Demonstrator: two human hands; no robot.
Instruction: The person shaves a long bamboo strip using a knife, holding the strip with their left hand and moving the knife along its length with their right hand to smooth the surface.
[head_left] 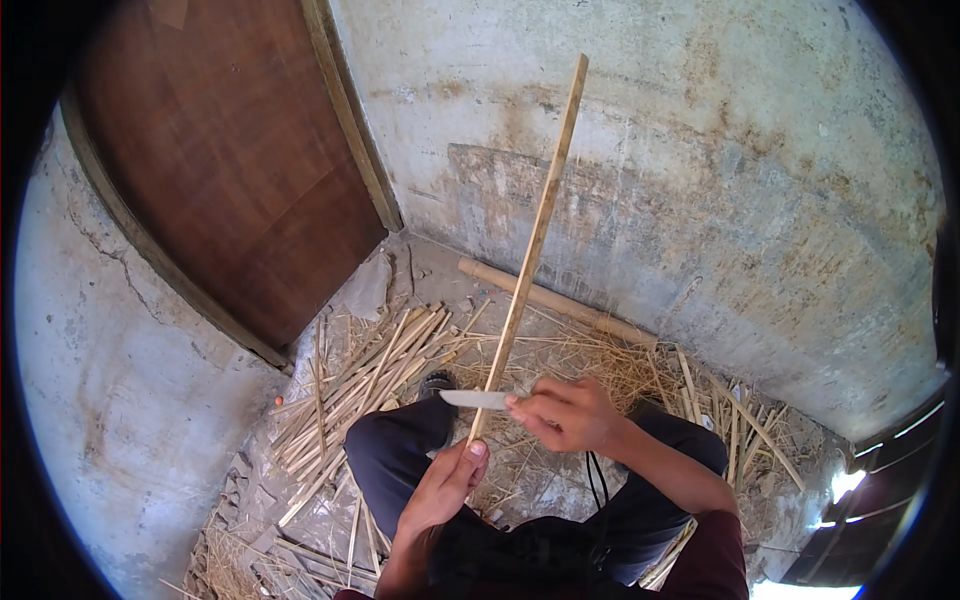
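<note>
A long, narrow strip of split bamboo (pixel 540 222) rises from between my knees and leans slightly right toward the far wall. My left hand (pixel 446 484) is closed round its lower end, thumb on top. In my right hand (pixel 572 414) is a knife (pixel 472 399), gripped with its pale blade pointing left. The blade crosses the strip a little above my left hand and appears to touch it. The knife's handle is mostly hidden by my right fingers.
Many split strips (pixel 385 365) lie piled on the floor to the left. More strips and straw-like shavings (pixel 620 372) lie to the right. A thick bamboo pole (pixel 560 300) rests along the base of the stained wall (pixel 700 200). A brown door (pixel 230 150) stands at the far left.
</note>
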